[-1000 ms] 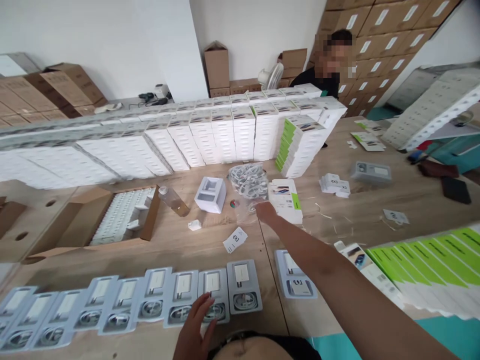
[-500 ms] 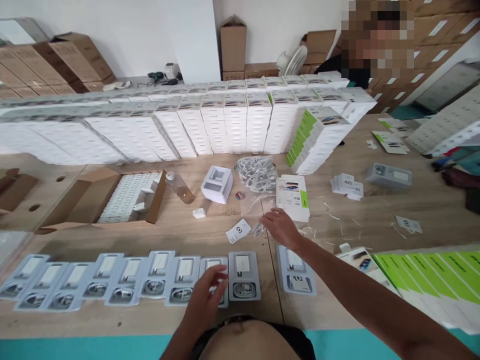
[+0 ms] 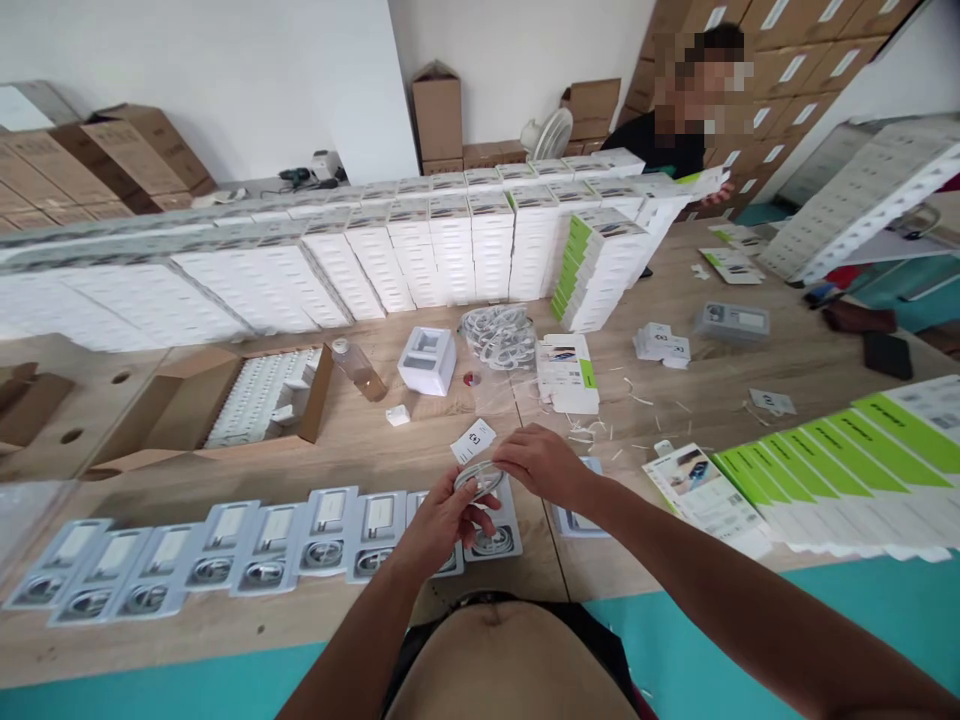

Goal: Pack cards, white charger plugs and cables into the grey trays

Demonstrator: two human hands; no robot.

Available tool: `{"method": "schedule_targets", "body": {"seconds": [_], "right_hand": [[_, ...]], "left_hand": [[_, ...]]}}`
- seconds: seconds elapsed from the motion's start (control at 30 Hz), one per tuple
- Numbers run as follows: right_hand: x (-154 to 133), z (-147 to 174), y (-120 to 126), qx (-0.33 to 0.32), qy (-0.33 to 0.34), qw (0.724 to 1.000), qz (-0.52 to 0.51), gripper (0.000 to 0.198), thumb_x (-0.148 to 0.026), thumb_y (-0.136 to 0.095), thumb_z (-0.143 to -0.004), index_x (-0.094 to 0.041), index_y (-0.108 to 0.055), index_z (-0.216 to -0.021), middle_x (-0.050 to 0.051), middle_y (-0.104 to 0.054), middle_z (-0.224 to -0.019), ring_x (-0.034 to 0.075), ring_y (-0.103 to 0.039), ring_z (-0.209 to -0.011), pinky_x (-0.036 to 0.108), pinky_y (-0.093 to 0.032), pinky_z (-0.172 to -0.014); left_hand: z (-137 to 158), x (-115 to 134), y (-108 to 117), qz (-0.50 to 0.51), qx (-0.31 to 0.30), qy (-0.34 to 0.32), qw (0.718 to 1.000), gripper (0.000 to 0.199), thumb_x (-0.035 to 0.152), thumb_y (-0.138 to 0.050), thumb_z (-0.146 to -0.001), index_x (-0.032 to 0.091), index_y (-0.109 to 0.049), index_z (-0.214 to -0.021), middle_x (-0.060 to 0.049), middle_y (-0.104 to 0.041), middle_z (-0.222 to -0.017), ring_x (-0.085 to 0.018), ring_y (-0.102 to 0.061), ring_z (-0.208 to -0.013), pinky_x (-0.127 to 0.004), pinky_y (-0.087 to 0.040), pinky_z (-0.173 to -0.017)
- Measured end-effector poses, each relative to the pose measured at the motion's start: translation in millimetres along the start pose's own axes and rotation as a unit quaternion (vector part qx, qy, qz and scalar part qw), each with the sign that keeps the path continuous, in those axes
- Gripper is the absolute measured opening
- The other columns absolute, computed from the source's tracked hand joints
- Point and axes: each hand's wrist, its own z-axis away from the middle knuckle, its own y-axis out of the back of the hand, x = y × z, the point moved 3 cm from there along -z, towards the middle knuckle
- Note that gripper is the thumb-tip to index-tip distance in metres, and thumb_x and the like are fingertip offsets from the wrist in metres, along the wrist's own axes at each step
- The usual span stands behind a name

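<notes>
A coiled white charging cable (image 3: pixel 480 480) is held up between both hands, over the row of trays. My left hand (image 3: pixel 448 515) is closed on the coil's left side, thumb on top. The fingers of my right hand (image 3: pixel 538 462) pinch its right edge. Beneath them lies a grey plastic tray (image 3: pixel 508 515) with another cable coil (image 3: pixel 493 541) in it. Several like trays (image 3: pixel 328 525), each with a white adapter and a coiled cable, line the table to the left. A printed card (image 3: pixel 473 440) lies just beyond the hands. Under my right forearm sits a partly hidden tray (image 3: pixel 581 522).
A bag of coiled cables (image 3: pixel 499 338) and a flat printed carton (image 3: pixel 568 372) lie ahead. An open cardboard box of adapters (image 3: pixel 319 400), a bottle (image 3: pixel 360 370) and stacked white boxes (image 3: pixel 450 255) stand beyond. Green-and-white cartons (image 3: pixel 832 465) fan out at right. Across the table is a person (image 3: pixel 660 150).
My right hand has come back from beside the cable bag with a coiled cable. My left hand has risen from the trays and grips the coil too. The view has shifted slightly.
</notes>
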Motion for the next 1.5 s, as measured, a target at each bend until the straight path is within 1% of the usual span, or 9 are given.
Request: {"method": "schedule_targets", "body": {"seconds": [0.2, 0.43, 0.67, 0.97, 1.03, 1.13, 1.2, 1.37, 1.5], "right_hand": [[-8, 3, 3, 0.007, 0.079, 0.99, 0.113, 0.016, -0.023, -0.05, -0.096, -0.02, -0.065, -0.091, 0.004, -0.069, -0.085, 0.017, -0.06, -0.083, 0.031, -0.037, -0.078], [-20, 6, -1, -0.035, -0.037, 0.981, 0.187, 0.017, -0.029, -0.054, -0.093, -0.018, -0.061, -0.082, 0.008, -0.068, -0.084, 0.021, -0.06, -0.082, 0.032, -0.034, -0.071], [-32, 6, -24, 0.008, -0.262, 0.955, -0.139, 0.017, -0.031, -0.045, -0.096, -0.021, -0.055, -0.086, -0.001, -0.067, -0.068, 0.014, -0.061, -0.062, 0.024, -0.036, -0.059], [-39, 16, -61, 0.069, -0.352, 0.791, -0.495, 0.023, -0.037, -0.049, -0.088, -0.018, -0.058, -0.078, 0.001, -0.069, -0.066, 0.015, -0.064, -0.053, 0.024, -0.046, -0.053], [-40, 18, -66, 0.075, -0.353, 0.817, -0.449, 0.024, -0.036, -0.049, -0.089, -0.018, -0.061, -0.078, 0.001, -0.068, -0.066, 0.015, -0.063, -0.055, 0.025, -0.047, -0.055], [-40, 19, -63, 0.114, -0.304, 0.918, -0.226, 0.022, -0.033, -0.051, -0.09, -0.021, -0.067, -0.08, 0.004, -0.067, -0.078, 0.018, -0.063, -0.072, 0.03, -0.049, -0.068], [-41, 18, -55, 0.137, -0.245, 0.954, -0.107, 0.02, -0.031, -0.052, -0.091, -0.023, -0.069, -0.087, 0.008, -0.065, -0.091, 0.021, -0.062, -0.086, 0.034, -0.049, -0.078], [-38, 14, -18, 0.208, -0.141, 0.965, -0.082, 0.028, -0.026, -0.05, -0.092, -0.022, -0.058, -0.119, 0.012, -0.05, -0.133, 0.025, -0.046, -0.125, 0.043, -0.039, -0.105], [-27, 3, -4, 0.11, -0.145, 0.976, -0.118, 0.025, -0.029, -0.05, -0.094, -0.024, -0.061, -0.116, 0.008, -0.062, -0.121, 0.023, -0.055, -0.115, 0.041, -0.044, -0.099]], "left_hand": [[17, 3, 1, 0.098, -0.092, 0.024, 0.991, 0.026, 0.04, -0.057, -0.09, 0.018, -0.051, -0.101, -0.012, -0.065, -0.104, -0.013, -0.066, -0.072, -0.013, -0.041, -0.04], [10, -14, 9, 0.023, 0.01, 0.017, 1.0, 0.038, 0.053, -0.055, -0.087, 0.016, -0.051, -0.08, -0.01, -0.066, -0.091, -0.013, -0.063, -0.061, -0.016, -0.035, -0.036], [-10, -33, 13, -0.012, 0.143, -0.012, 0.99, 0.051, 0.068, -0.052, -0.078, 0.019, -0.042, -0.067, 0.002, -0.052, -0.059, -0.006, -0.042, -0.04, -0.017, -0.018, -0.034], [-12, -42, 14, 0.061, 0.136, 0.044, 0.988, 0.046, 0.064, -0.055, -0.076, 0.018, -0.047, -0.079, 0.006, -0.042, -0.059, -0.004, -0.033, -0.041, -0.018, -0.009, -0.039], [-13, -43, 13, 0.067, 0.124, 0.046, 0.989, 0.047, 0.063, -0.055, -0.076, 0.017, -0.049, -0.078, 0.006, -0.042, -0.059, -0.004, -0.032, -0.041, -0.018, -0.008, -0.039], [-16, -40, 13, 0.074, 0.121, 0.033, 0.989, 0.045, 0.061, -0.057, -0.077, 0.017, -0.049, -0.082, 0.006, -0.041, -0.06, -0.004, -0.032, -0.043, -0.018, -0.009, -0.039], [-17, -33, 16, 0.078, 0.128, 0.01, 0.989, 0.044, 0.06, -0.057, -0.078, 0.018, -0.049, -0.085, 0.005, -0.044, -0.064, -0.005, -0.035, -0.047, -0.017, -0.015, -0.041], [-5, -3, 23, -0.093, 0.105, -0.1, 0.985, 0.037, 0.054, -0.049, -0.088, 0.019, -0.053, -0.101, 0.005, -0.043, -0.066, -0.008, -0.038, -0.056, -0.02, -0.027, -0.05], [7, 17, 17, -0.281, 0.097, -0.18, 0.937, 0.031, 0.04, -0.051, -0.092, 0.023, -0.052, -0.117, 0.0, -0.056, -0.088, -0.012, -0.048, -0.076, -0.026, -0.04, -0.072]]}}
